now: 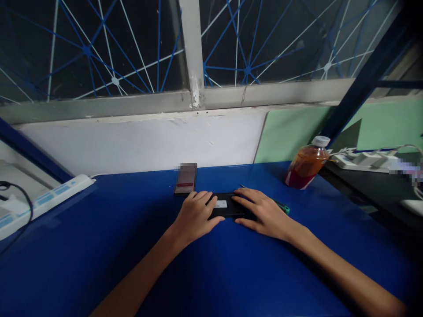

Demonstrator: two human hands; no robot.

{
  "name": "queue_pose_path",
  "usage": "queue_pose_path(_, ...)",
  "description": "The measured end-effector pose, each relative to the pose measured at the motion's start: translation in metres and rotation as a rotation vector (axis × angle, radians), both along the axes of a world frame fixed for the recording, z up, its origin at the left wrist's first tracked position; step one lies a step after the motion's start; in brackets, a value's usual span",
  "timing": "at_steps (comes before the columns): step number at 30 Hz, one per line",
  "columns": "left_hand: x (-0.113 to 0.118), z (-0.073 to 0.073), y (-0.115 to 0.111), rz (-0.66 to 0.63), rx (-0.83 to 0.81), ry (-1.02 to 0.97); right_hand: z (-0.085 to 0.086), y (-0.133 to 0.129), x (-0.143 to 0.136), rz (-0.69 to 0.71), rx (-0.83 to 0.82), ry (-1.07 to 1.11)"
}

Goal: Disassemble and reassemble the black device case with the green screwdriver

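A flat black oblong object [236,210] with a white label lies on the blue tabletop in front of me; its kind I cannot make out. My left hand [197,215] grips its left end, fingers over the top and far side, thumb along the near edge. On the right end rests my right hand [259,211], its fingers reaching across the top and its thumb at the near edge. Partly hidden behind that hand is a green-ended thing [283,207], with a thin shaft [242,186] showing beyond the fingers. I cannot tell whether they are one tool.
A phone [185,179] lies just beyond my left hand. At the back right stands a bottle of reddish-orange drink [307,164]. White power strips sit at the left [49,202] and far right [366,159]. Wall and window bound the blue table [211,273] behind.
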State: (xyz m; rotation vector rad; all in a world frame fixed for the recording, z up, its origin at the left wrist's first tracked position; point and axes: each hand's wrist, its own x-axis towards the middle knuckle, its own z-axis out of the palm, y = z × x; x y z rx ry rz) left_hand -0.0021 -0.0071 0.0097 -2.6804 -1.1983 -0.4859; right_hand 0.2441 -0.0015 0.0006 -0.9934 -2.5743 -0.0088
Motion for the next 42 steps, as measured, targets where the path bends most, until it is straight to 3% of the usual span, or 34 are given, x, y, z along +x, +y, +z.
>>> queue_pose_path(13,0.008,-0.001,-0.010,0.033,0.022,0.020,-0.002,-0.004,-0.003,0.004,-0.019,0.050)
queue_pose_path(29,-0.002,-0.001,-0.005,-0.014,-0.048,-0.037,0.003,-0.008,-0.003,-0.003,-0.109,0.033)
queue_pose_path(42,-0.010,0.013,-0.004,-0.029,-0.107,-0.005,0.003,-0.002,0.003,-0.062,-0.044,-0.020)
